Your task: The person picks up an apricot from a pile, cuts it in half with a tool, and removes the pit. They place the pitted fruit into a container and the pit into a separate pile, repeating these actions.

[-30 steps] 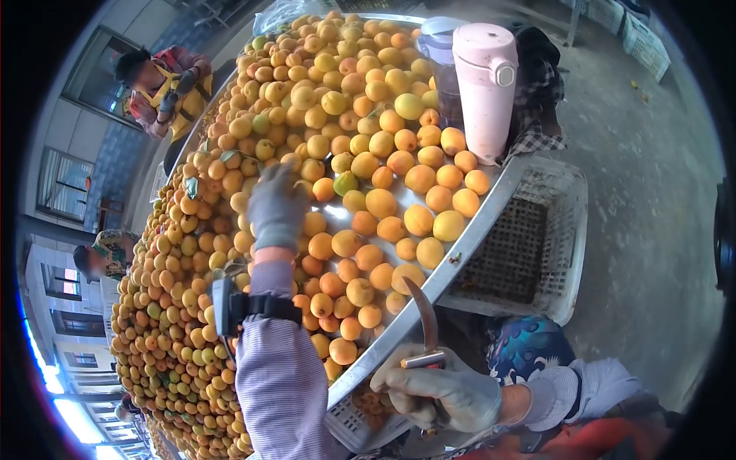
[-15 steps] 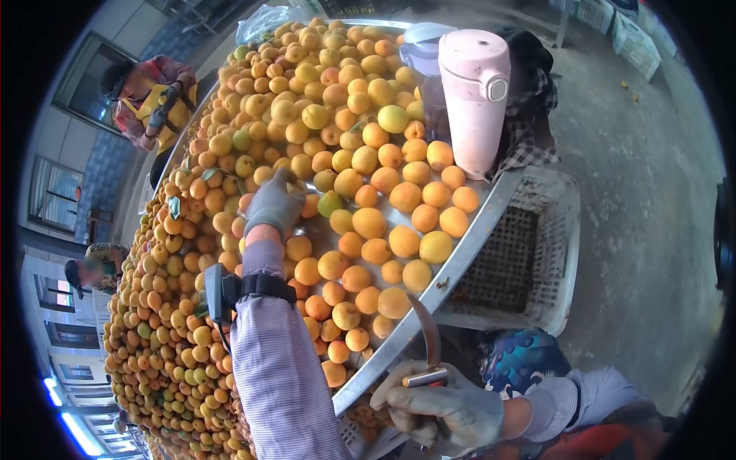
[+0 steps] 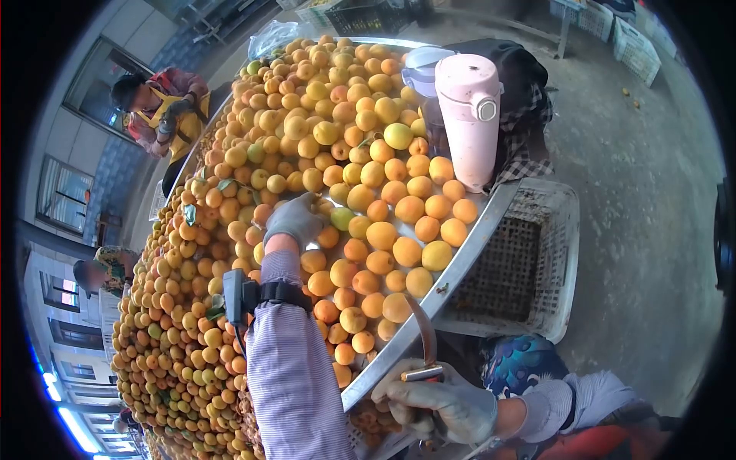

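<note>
Gloved hands at a steel table heaped with apricots, one on the fruit and one gripping a knife.

At the far left of the frame two co-workers (image 3: 157,107) stand along the table's other side. The apricots (image 3: 307,130) fill the picture from upper centre to lower left. The left hand (image 3: 294,218), in a grey glove, lies curled on the fruit at centre frame, and I cannot tell whether it has one gripped. A black strapped device (image 3: 245,295) sits on that wrist. At bottom centre, just outside the table rim (image 3: 460,253), the right hand (image 3: 441,402) is clenched round a curved knife (image 3: 424,330), blade up. A pink flask (image 3: 468,126) stands at the upper right edge of the heap, with a white crate (image 3: 563,253) just beyond the rim.
</note>
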A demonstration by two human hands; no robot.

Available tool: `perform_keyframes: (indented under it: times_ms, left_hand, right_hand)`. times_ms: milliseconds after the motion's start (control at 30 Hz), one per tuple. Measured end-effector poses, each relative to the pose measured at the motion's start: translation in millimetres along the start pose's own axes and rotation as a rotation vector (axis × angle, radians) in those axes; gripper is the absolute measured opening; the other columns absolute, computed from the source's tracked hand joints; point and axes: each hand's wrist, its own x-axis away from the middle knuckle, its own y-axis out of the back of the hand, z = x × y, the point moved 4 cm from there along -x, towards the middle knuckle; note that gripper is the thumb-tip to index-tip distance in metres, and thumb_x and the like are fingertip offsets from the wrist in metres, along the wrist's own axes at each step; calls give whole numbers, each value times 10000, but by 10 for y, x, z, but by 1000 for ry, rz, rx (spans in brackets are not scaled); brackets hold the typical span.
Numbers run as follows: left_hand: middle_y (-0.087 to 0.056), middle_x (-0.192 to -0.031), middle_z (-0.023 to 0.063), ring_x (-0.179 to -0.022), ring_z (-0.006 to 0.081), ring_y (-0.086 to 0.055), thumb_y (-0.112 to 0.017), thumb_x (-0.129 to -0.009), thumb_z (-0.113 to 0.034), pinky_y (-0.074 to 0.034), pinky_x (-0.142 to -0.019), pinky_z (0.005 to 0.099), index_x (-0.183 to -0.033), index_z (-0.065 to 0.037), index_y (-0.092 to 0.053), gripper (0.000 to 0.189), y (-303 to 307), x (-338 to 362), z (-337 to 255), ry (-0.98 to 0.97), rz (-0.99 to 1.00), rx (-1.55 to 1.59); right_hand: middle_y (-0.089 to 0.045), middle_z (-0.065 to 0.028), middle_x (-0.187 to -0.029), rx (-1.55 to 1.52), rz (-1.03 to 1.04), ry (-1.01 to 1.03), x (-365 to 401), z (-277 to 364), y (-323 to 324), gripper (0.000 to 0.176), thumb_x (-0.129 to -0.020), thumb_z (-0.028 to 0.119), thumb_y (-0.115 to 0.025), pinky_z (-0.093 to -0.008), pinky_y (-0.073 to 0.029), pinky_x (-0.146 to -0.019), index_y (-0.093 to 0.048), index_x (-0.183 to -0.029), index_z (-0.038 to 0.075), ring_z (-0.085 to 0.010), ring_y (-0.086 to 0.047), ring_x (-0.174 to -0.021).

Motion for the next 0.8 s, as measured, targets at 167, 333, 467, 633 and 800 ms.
perform_keyframes:
  times_ms: [167,333,467,633,800]
  left_hand:
    - [-684,-1004,58,-955,259,-644,-695,-753,-363,-493,-839,372,-1148,-221,-616,428,-111,175,106,8,-172,47]
    - [-684,-904,82,-914,287,-648,-750,-705,-299,-500,-824,390,-1131,-212,-616,456,-40,697,158,-117,-296,52]
    - [-682,-897,100,-877,305,-647,-731,-704,-270,-504,-797,402,-1135,-160,-605,462,-137,1159,354,-140,-235,40]
    - [-655,-1017,90,-977,302,-608,-731,-697,-260,-491,-825,402,-1200,-142,-572,541,-302,2079,588,-226,-404,14]
    - [-622,-1110,85,-1031,292,-590,-745,-697,-265,-484,-845,402,-1195,-135,-581,540,-425,2958,646,90,-373,39]
  right_hand:
    - [-473,-9,-652,45,56,85,-19,45,26,190,-959,186,-516,-221,-300,-451,-613,-992,26,-67,-370,-487]
    - [-446,-1,-650,31,71,74,-14,36,-1,201,-974,206,-490,-227,-314,-454,-587,-1015,35,-71,-371,-485]
    - [-447,3,-652,94,123,168,-74,-18,43,195,-959,246,-518,-239,-330,-411,-563,-968,56,-70,-381,-464]
    - [-471,21,-657,172,70,229,-117,-65,35,213,-946,269,-554,-219,-306,-394,-572,-954,57,-54,-375,-451]
    - [-494,36,-644,271,26,226,-265,-256,64,218,-930,265,-593,-203,-297,-396,-595,-951,48,-38,-386,-451]
